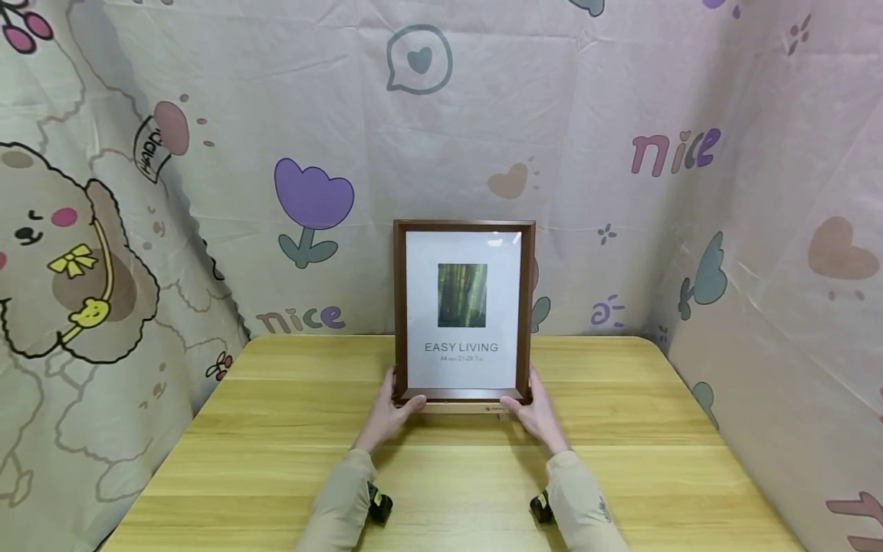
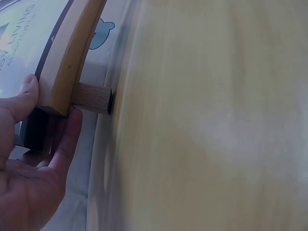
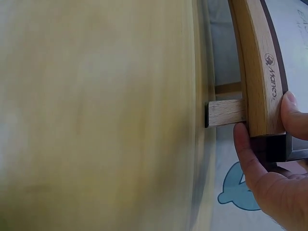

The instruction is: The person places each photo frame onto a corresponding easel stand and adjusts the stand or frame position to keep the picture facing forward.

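Observation:
A brown picture frame (image 1: 422,307) stands upright at the middle of the table, its white insert showing a green bamboo print and the words EASY LIVING. Its bottom edge rests on the ledge of a small wooden easel (image 1: 455,409). My left hand (image 1: 385,414) grips the lower left corner, thumb in front and fingers behind. At the lower right corner, my right hand (image 1: 541,415) holds on the same way. Both wrist views show fingertips beside the easel's short legs (image 2: 94,97), with the thumbs on the front. A printed logo marks the ledge (image 3: 262,72) in the right wrist view.
The wood-grain table (image 1: 276,460) reaches back to a pale cloth backdrop (image 1: 441,138) printed with flowers, hearts and words. Similar cloth hangs along both sides. A small black device (image 1: 379,504) sits at the left wrist, another (image 1: 541,507) at the right.

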### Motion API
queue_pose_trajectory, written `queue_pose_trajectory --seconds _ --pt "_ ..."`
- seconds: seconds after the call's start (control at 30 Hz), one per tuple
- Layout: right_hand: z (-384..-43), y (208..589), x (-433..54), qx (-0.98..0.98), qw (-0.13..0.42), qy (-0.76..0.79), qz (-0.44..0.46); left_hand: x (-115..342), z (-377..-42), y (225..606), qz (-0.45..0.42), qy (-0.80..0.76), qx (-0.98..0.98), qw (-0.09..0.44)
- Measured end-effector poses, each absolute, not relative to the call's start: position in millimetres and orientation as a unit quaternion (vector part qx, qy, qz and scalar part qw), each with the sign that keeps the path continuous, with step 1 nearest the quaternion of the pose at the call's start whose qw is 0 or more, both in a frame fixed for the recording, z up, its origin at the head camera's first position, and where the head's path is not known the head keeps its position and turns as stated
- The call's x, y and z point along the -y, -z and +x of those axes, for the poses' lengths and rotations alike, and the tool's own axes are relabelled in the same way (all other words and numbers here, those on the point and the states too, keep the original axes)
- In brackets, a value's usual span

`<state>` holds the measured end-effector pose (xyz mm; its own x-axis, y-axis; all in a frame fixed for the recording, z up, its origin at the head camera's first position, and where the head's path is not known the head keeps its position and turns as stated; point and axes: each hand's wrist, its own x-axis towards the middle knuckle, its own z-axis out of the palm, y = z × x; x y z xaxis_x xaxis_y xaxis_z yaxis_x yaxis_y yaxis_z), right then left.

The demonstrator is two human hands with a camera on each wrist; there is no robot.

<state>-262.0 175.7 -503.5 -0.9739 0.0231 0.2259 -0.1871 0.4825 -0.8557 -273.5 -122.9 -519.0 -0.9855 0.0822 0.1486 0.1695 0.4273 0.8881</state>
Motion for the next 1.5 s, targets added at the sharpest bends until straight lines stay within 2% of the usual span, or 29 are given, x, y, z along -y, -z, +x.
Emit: queue_pose_trajectory --seconds 0.23,0.5,0.8,1.1,1.27,1.43,1.5 --pt "-264 506 -172 0.851 0.111 -0.509 0.067 127 -272 518 -0.074 0.530 0.843 0.052" --pt "-265 504 -168 0.852 0.086 -0.515 0.048 130 -271 517 -0.073 0.526 0.846 0.050" --pt "-265 505 -167 0.852 0.086 -0.514 0.043 131 -270 515 -0.072 0.529 0.844 0.048" --pt "-266 503 -168 0.851 0.080 -0.517 0.045 129 -273 516 -0.081 0.528 0.843 0.068" --pt "-265 501 -179 0.862 0.059 -0.500 0.056 131 -272 512 -0.089 0.522 0.846 0.059" --pt "-260 495 -204 0.889 0.036 -0.450 0.074 153 -267 508 -0.079 0.466 0.881 0.033" --pt "-258 494 -217 0.907 0.044 -0.412 0.081 167 -266 506 -0.084 0.417 0.904 0.049"
